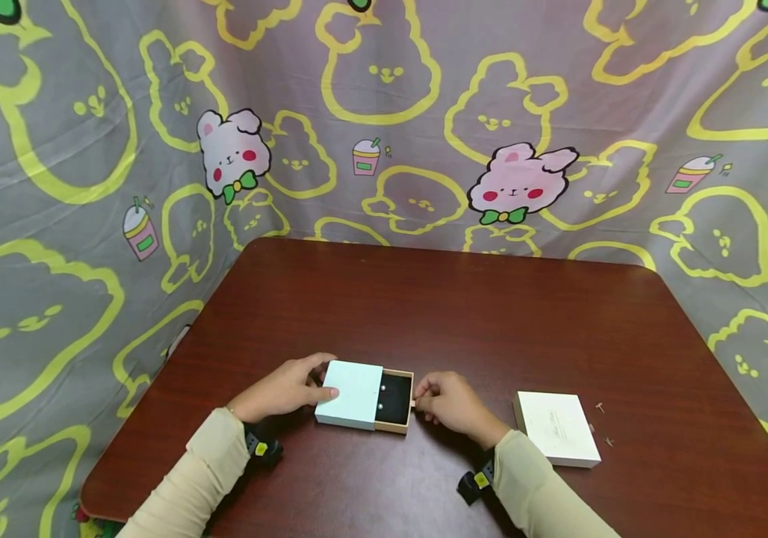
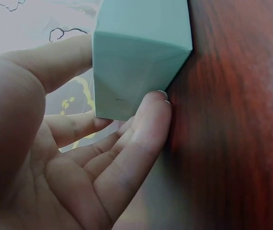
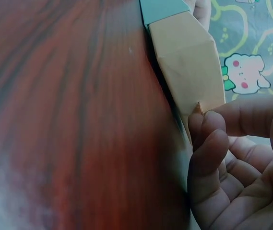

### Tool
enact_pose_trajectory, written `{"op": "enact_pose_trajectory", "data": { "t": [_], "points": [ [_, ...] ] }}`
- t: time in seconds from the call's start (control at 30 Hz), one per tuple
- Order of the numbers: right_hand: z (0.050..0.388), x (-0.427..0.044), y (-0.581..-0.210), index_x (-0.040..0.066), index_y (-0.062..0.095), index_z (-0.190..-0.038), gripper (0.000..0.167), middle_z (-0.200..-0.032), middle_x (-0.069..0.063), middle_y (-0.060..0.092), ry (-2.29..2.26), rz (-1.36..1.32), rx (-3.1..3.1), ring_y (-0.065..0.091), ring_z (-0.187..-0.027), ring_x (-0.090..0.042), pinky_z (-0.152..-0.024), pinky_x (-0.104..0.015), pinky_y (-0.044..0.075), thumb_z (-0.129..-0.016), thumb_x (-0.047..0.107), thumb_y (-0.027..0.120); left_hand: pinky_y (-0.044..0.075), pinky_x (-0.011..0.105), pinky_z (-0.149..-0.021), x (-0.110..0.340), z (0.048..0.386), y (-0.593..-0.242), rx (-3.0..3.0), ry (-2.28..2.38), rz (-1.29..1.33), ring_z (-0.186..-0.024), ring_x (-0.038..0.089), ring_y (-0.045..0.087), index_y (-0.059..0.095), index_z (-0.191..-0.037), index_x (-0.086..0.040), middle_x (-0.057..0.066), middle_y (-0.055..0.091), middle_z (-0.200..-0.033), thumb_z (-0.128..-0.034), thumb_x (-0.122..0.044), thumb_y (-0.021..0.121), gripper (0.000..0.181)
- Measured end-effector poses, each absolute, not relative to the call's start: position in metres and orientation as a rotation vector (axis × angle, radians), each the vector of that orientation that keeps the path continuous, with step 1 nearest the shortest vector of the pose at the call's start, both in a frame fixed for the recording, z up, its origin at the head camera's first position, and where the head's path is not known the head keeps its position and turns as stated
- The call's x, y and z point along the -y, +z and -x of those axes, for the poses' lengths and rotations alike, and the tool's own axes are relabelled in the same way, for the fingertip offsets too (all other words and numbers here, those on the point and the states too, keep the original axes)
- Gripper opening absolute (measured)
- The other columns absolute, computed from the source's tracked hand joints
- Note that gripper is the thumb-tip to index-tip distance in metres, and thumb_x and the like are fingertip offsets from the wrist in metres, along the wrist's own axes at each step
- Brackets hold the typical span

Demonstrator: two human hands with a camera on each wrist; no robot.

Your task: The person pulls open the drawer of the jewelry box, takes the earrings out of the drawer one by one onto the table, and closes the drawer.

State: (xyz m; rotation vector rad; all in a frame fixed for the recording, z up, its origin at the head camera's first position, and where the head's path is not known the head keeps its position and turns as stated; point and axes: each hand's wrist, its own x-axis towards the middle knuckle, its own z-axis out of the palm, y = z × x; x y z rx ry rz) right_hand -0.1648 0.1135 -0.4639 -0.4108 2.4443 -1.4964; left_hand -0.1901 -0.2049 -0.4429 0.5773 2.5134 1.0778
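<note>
A pale blue jewelry box (image 1: 350, 396) lies on the table, its tan drawer (image 1: 392, 428) slid partly out on the right. Inside the drawer is a black insert (image 1: 397, 403) with two small shiny studs near the sleeve's edge. My left hand (image 1: 288, 388) grips the sleeve's left end, thumb on top and fingers around the far side and the end; the left wrist view shows the sleeve's end face (image 2: 126, 76) close to the palm. With thumb and fingertips, my right hand (image 1: 454, 403) pinches a small pull tab (image 3: 199, 106) on the drawer's front.
A white box (image 1: 557, 430) with faint printing lies to the right of my right hand. Beside it are two tiny metallic pieces, one farther off (image 1: 601, 407) and one nearer (image 1: 609, 441). A patterned curtain (image 1: 417, 134) hangs behind the brown table (image 1: 451, 314).
</note>
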Motion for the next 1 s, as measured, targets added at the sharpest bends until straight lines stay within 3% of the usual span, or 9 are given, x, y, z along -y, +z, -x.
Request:
{"op": "enact_pose_trajectory", "data": {
  "t": [1.0],
  "points": [
    [0.16,-0.126,-0.458,0.003,0.066,-0.082,0.006,-0.066,-0.006,0.063,-1.501,0.349,-2.454,0.056,-0.053,-0.016,-0.047,-0.03,0.048,-0.083,-0.002,0.067,0.05,0.034,-0.066,0.204,0.187,-0.441,-2.544,1.07,-0.581,-0.085,0.017,0.056,0.048,-0.138,-0.009,0.002,0.059,-0.101,-0.0884,-0.04,0.072,0.063]
  ]
}}
